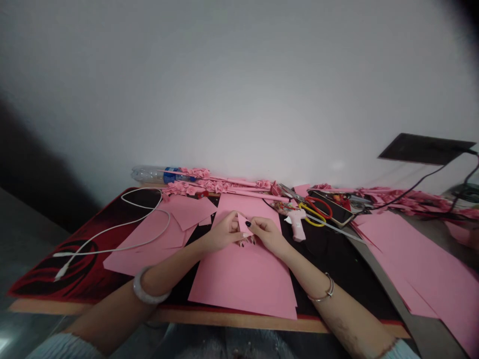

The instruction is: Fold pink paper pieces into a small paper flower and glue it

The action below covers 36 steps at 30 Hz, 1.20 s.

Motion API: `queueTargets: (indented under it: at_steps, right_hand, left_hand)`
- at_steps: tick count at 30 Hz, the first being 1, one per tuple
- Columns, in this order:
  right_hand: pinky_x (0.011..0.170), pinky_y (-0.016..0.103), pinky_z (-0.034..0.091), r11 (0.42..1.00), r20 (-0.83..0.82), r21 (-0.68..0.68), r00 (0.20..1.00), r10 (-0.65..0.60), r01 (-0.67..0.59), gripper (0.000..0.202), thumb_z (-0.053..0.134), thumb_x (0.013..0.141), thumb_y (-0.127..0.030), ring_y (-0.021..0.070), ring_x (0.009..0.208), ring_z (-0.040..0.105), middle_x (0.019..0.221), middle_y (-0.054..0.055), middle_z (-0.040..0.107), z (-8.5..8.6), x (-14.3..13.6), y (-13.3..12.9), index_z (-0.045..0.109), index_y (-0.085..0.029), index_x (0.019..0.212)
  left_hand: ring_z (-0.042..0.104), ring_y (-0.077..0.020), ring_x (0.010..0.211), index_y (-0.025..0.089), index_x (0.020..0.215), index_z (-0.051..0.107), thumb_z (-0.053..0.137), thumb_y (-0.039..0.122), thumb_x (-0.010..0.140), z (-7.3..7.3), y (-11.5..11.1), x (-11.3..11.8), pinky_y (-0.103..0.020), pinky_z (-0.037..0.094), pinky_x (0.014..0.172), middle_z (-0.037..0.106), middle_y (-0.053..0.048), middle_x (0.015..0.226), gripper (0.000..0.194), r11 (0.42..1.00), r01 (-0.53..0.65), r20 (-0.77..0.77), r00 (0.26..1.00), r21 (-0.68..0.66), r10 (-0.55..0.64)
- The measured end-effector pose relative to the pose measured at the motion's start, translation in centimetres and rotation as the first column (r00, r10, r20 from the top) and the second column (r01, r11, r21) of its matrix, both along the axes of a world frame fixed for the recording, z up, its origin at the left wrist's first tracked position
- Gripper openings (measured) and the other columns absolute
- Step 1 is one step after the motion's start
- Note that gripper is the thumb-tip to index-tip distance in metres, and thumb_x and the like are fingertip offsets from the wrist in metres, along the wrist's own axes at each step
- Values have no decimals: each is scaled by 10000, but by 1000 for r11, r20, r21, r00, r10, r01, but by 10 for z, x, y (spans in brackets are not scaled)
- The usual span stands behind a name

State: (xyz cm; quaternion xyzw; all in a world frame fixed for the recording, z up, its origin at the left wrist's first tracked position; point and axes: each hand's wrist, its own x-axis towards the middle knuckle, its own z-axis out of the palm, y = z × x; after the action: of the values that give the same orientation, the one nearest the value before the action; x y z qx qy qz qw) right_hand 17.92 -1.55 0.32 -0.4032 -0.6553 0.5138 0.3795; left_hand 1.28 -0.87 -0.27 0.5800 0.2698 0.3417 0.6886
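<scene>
In the head view, the left hand [223, 232] and the right hand [268, 234] meet over the middle of the table, both with fingers drawn in narrow, holding a small piece of pink paper [244, 224] between them. This piece, with a pointed top edge, is held above the far half of a large pink sheet [247, 284], which lies on a black and red mat [344, 279] and reaches toward the near edge of the table. To the left, more pink sheets [144, 239] lie overlapping, and a white cable [112, 249] loops across them and the mat. Just right of the right hand is a pale pink glue gun [298, 229]; farther right and beyond it are scissors [299, 198] with red and yellow handles and a dark phone [337, 211]. At the far side, along the wall [239, 89], pink paper flowers [220, 186] lie in a row, with a clear plastic bottle [147, 174] at their left. On the right, another stack of pink paper [415, 259] overlaps a grey surface [422, 329].
</scene>
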Motion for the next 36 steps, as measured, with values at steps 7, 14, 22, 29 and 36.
queueTargets:
  at_steps: [7, 14, 22, 29, 36]
  right_hand:
    - [440, 201, 291, 999, 34, 31, 999, 25, -26, 348, 532, 772, -421, 67, 439, 337, 472, -70, 365, -2, 0, 1, 385, -180, 568]
    - [447, 203, 269, 994, 67, 103, 997, -37, 30, 346, 513, 796, -402, 64, 447, 339, 482, -62, 374, -2, 0, -1, 394, -173, 566]
    - [396, 212, 358, 993, -89, -26, 989, -118, 116, 268, 576, 747, -399, 94, 377, 486, 470, -55, 487, -8, -4, 2, 452, -177, 666]
    - [524, 237, 431, 920, 26, 262, 951, -308, 291, 96, 565, 757, -255, 122, 563, 546, 636, 14, 596, -12, 1, 3, 595, -165, 774]
    - [605, 250, 449, 823, 87, 518, 942, -324, 235, 201, 511, 714, -54, 153, 779, 577, 863, 63, 620, -6, -1, -1, 641, -184, 796]
  left_hand:
    - [595, -119, 581, 175, 1077, 361, 669, 234, 694, -6, 2, -2, -276, 476, 587, 598, 9, 681, 495, 997, 80, -64, 995, 15, -79]
    - [573, -101, 549, 128, 845, 484, 659, 289, 697, -2, 1, 0, -261, 482, 573, 618, -24, 669, 280, 999, 34, -104, 994, -16, -35]
    - [531, -108, 375, 169, 696, 411, 546, 384, 769, -3, 4, -2, -206, 416, 395, 595, -6, 496, 265, 996, -84, -185, 979, 17, 85]
    - [642, -148, 634, 149, 765, 495, 613, 333, 716, 6, 5, -4, -316, 496, 681, 664, -62, 788, 224, 972, -197, -75, 979, -131, 189]
    - [632, -220, 863, 150, 971, 579, 597, 331, 737, 7, 6, -5, -400, 439, 854, 634, -104, 993, 296, 950, -203, 72, 972, -239, 225]
